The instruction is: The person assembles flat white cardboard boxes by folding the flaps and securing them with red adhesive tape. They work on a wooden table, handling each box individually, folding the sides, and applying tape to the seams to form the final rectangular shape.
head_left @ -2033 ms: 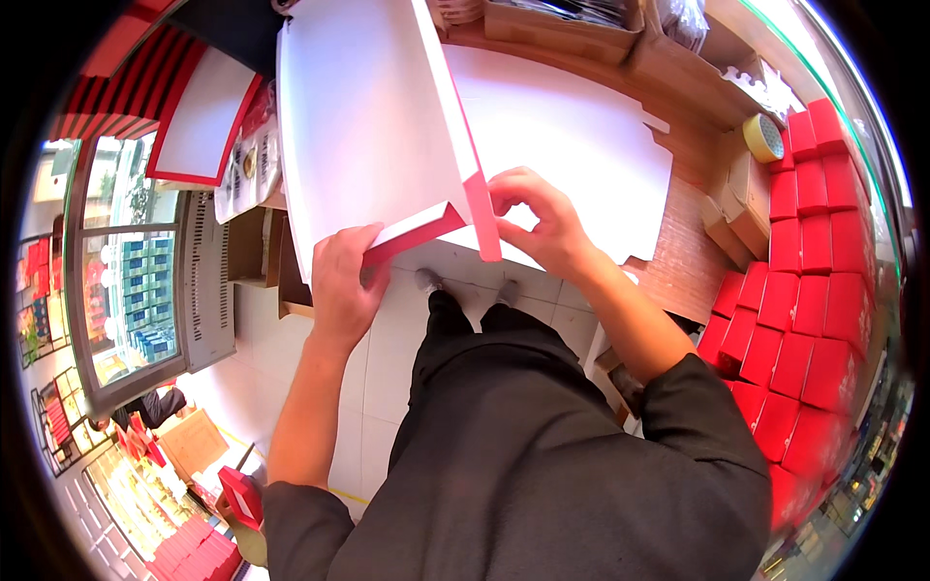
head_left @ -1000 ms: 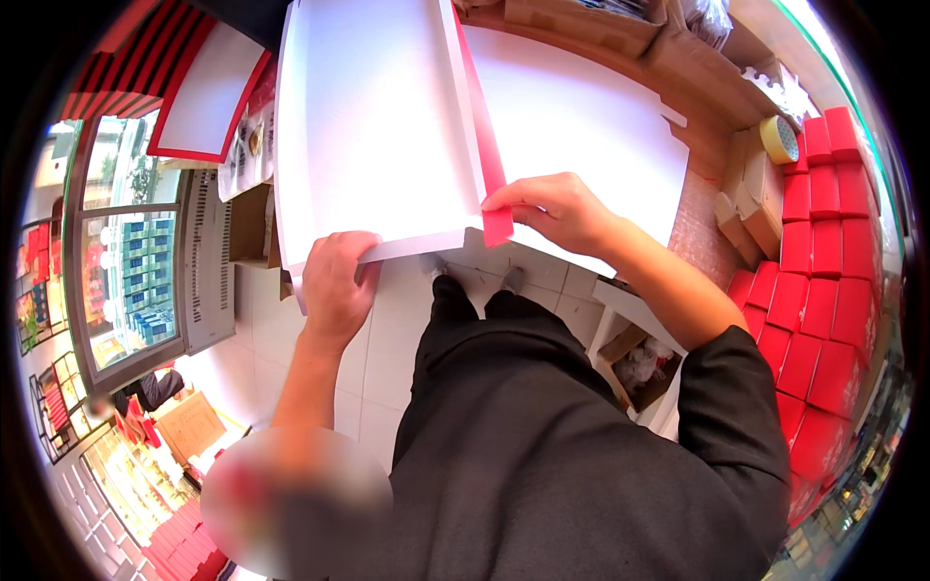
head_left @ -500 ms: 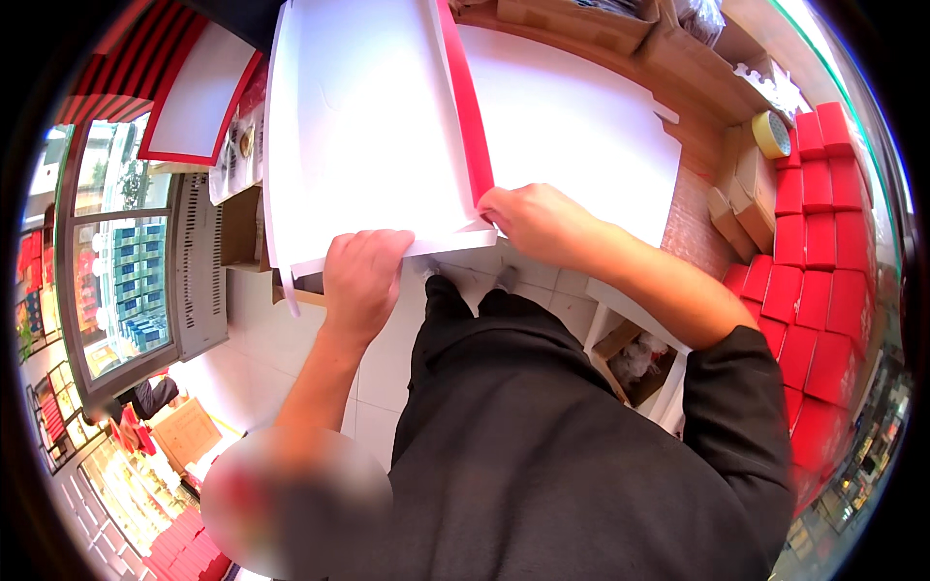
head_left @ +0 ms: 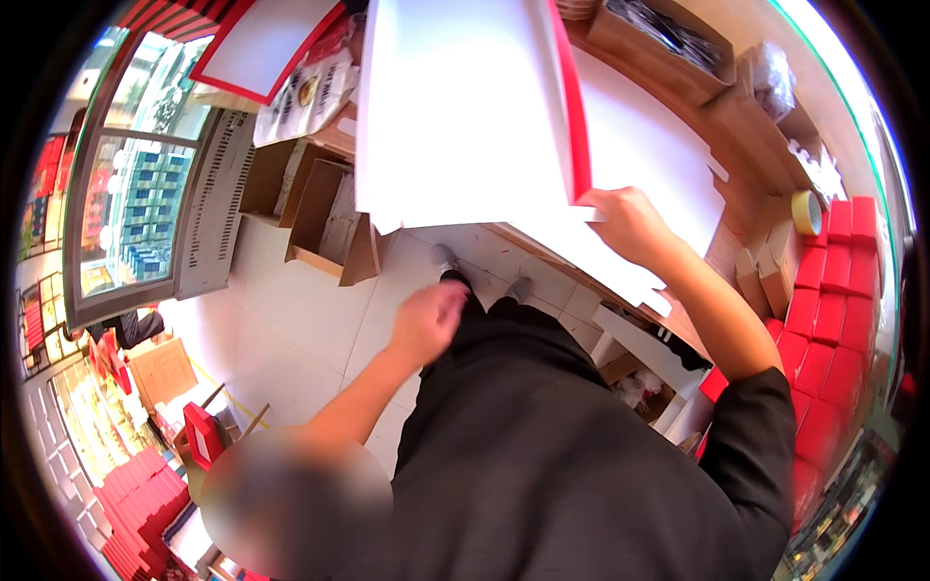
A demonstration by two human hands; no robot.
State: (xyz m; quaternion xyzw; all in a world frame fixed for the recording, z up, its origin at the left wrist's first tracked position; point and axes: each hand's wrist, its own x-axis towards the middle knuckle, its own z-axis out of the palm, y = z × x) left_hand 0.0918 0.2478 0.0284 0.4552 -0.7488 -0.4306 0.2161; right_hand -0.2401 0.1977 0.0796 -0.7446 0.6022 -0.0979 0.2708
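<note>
The right hand [head_left: 632, 228] had its thumb and fingertips clamped on the near right corner of a red-sided white card piece [head_left: 465, 116], where the red strip [head_left: 573, 107] along its right side came to an end. That card piece lay lengthwise at the top middle of the view, pale inner face upward, its near edge reaching out past the bench [head_left: 725, 232], with a small white flap hanging near its left corner. Under it and to its right, a flat white sheet [head_left: 649, 145] spread over the bench, notched along its edges. The left hand [head_left: 426, 324] hung in the air, well apart from the card, in front of the person's dark trousers and above the tiled floor [head_left: 295, 300]; it was blurred, so I could not tell whether its fingers were together or apart. Below and to the left of the card stood an open cardboard box [head_left: 363, 254]. On the far right, red boxes [head_left: 823, 310] were stacked in rows, and near them a roll of yellowish tape [head_left: 806, 213] rested by some narrow brown cartons [head_left: 780, 257]. At the upper right, an open carton [head_left: 644, 58] held dark items, with a clear plastic bag [head_left: 772, 82] just beside it.
</note>
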